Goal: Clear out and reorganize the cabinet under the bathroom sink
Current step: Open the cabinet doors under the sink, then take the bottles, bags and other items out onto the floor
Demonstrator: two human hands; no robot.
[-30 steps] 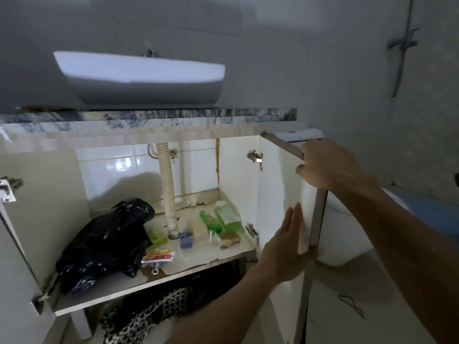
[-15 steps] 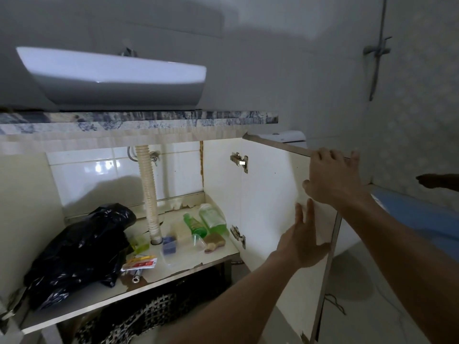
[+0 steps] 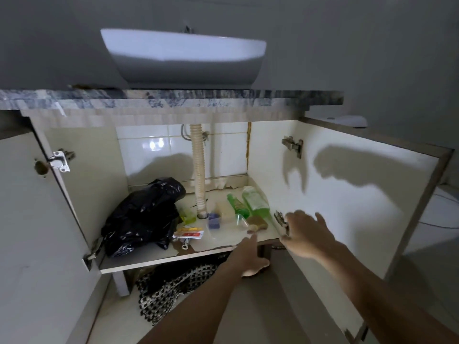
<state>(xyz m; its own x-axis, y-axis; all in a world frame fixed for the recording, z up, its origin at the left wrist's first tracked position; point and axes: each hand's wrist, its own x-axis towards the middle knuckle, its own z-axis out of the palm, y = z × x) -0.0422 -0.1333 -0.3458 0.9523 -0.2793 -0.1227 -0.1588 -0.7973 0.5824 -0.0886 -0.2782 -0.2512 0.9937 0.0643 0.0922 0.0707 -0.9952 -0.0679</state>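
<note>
Two bare forearms reach forward toward an open cabinet under a bathroom sink. The left hand is stretched flat, fingers straight, holding nothing, its fingertips at the near front edge of the cabinet shelf. The right hand is spread loosely, also holding nothing, beside the lower hinge of the right door, which stands swung wide open. The left door is open too.

On the shelf, just beyond the left hand, lies a brush. Past it, two green bottles lie on their sides near the right wall, with a small clear cup next to them. A ribbed drain hose drops to the middle of the shelf, a small blue item near its foot. Left of that sit a red and white packet and a crumpled black plastic bag. Below the shelf, a black and white patterned cloth lies on the floor. Above, a white basin sits on a marbled countertop.
</note>
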